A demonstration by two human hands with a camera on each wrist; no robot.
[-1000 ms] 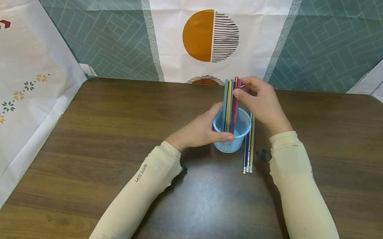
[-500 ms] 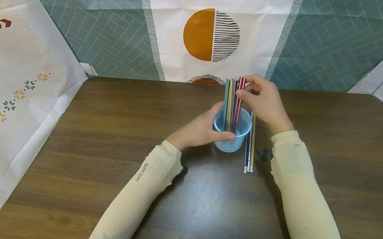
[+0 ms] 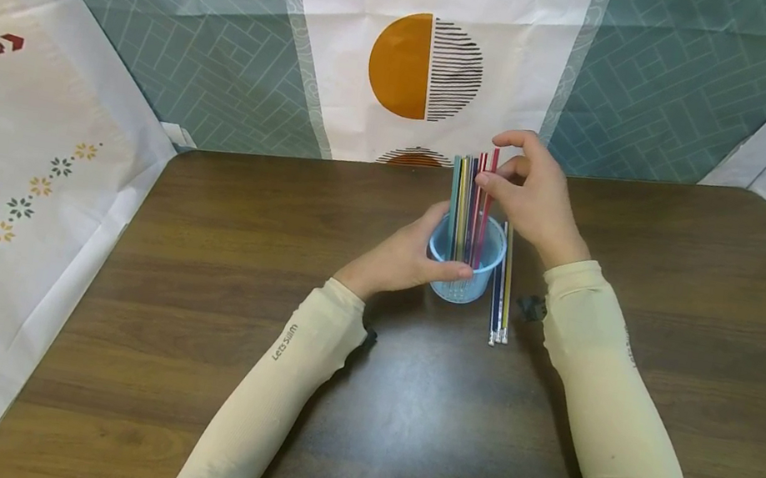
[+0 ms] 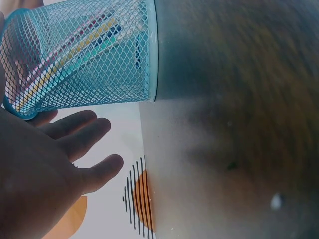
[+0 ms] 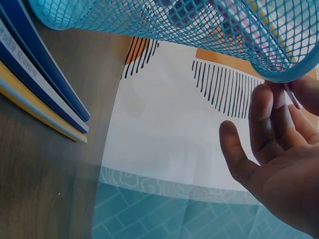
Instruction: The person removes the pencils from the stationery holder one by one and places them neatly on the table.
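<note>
A light blue mesh pencil cup (image 3: 458,292) stands upright near the table's far edge. Several pencils (image 3: 460,205) in teal, yellow, dark blue and red stand in it. My left hand (image 3: 394,262) grips the cup near its rim, thumb across the front; in the left wrist view the other fingers (image 4: 89,172) spread beside the mesh. With thumb and fingers my right hand (image 3: 534,201) pinches a red pencil (image 3: 484,222) at the cup's right side, forefinger raised. The pencil's lower end is inside the cup, partly hidden by the left thumb.
Dark blue and yellow pencils (image 3: 505,293) lie on the table just right of the cup, metal ends toward me. The brown wooden table (image 3: 394,444) extends forward and to both sides. Patterned cloth (image 3: 515,84) hangs behind its far edge.
The right hand has shifted slightly right and up, and its forefinger has lifted. The red pencil it pinches now stands apart from the other pencils. My left hand stays at the cup.
</note>
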